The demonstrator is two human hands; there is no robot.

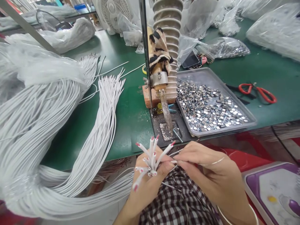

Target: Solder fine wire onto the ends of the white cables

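My left hand [147,184] is wrapped round a small bunch of white cables [152,156], whose ends fan upward and show red cores. Beside it, my right hand [206,168] pinches the end of one white cable [173,162] between thumb and forefinger, close to the left thumb. From my left hand the cables run back to a large bundle of white cables [70,206] at the left. Just beyond my hands a soldering iron [166,109] is clamped tip down over a black stand [161,137] dotted with solder bits.
A grey tray [248,120] holds many small metal pieces, with red-handled scissors [257,90] to its right. Behind the iron rises a ribbed hose [170,31] near a brick [147,97]. Cables lie across the green table [126,125]; a purple-and-white box [274,193] is at lower right.
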